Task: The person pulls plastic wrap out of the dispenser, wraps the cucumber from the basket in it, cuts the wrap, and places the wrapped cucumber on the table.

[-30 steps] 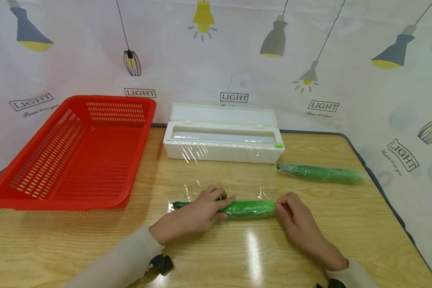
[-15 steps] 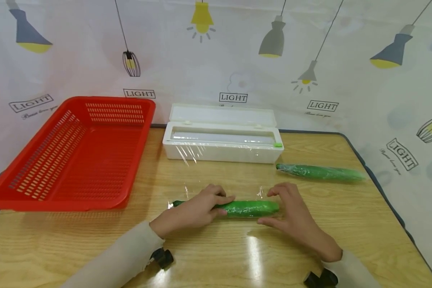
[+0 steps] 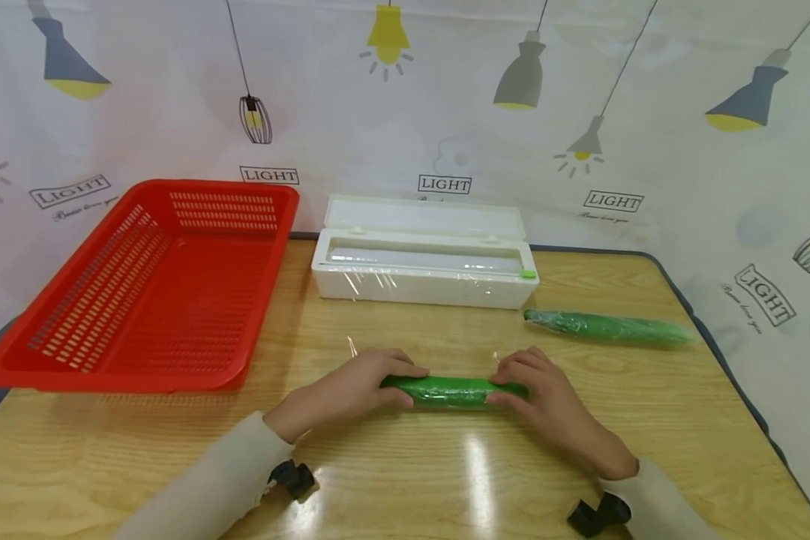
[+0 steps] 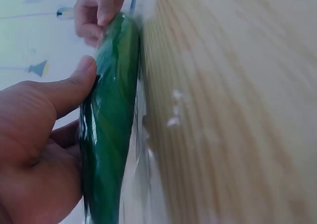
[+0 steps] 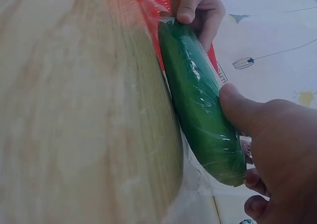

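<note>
A green cucumber lies crosswise near the middle of the table, with shiny clear film around it. My left hand grips its left part, thumb on the near side and fingers over the far side. At the other end my right hand holds it between thumb and fingers. The left wrist view has the left thumb against the film-covered cucumber. Film wrinkles show along the cucumber in the right wrist view, beside the right thumb. My left hand hides the cucumber's left tip in the head view.
Behind the cucumber stands a white film box with its lid up and a film roll inside. Clear film stretches from it toward the cucumber. A second wrapped cucumber lies at right. A red basket stands at left.
My right hand let go of the cucumber's right tip, spread its fingers, then took hold around that end. My left hand has slid a little left along the cucumber, baring more of its middle.
</note>
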Available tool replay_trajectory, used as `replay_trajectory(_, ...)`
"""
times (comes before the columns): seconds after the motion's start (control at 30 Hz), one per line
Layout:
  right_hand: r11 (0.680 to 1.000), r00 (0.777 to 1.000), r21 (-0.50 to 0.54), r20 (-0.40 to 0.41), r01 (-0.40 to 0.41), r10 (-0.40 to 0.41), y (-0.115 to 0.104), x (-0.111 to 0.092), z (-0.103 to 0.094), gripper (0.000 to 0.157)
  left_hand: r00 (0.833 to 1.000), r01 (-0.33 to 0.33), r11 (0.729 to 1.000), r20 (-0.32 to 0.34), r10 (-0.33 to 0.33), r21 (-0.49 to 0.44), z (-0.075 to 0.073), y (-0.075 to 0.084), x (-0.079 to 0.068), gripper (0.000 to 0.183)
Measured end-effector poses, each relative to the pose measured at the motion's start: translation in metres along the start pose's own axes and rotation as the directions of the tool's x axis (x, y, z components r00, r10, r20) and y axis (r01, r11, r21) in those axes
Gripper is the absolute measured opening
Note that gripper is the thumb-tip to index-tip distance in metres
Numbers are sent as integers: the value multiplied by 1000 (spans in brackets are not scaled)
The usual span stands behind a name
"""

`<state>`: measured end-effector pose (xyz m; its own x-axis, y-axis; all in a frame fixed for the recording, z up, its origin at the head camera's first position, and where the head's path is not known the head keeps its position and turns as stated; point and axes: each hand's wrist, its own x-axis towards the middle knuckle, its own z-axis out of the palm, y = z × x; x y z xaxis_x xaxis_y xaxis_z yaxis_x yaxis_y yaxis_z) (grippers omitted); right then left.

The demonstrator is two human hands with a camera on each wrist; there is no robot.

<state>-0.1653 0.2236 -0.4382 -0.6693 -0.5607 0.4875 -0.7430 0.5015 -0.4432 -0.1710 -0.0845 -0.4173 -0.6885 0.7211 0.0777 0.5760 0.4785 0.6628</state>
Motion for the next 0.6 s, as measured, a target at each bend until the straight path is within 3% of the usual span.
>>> replay_trajectory(0.2,999,1000,17,-7,-30,30,0,-1,1,23,994,29,999,-102,-33,-42,-10,-8,-11,29)
replay_trajectory(0.37,998,998,17,20,-66,65,-1,-3,1,20,976,21,999,-217,-10,46,-16,-13,-25,16)
replay_trajectory(0.5,998,998,20,19,-57,57,-2,-2,1,21,953,52,994,-301,-21,96,-20,-13,-40,21)
replay_trajectory(0.6,999,999,17,8,-41,41,-2,-2,1,22,952,67,987,-304,-20,144,-24,-13,-49,33)
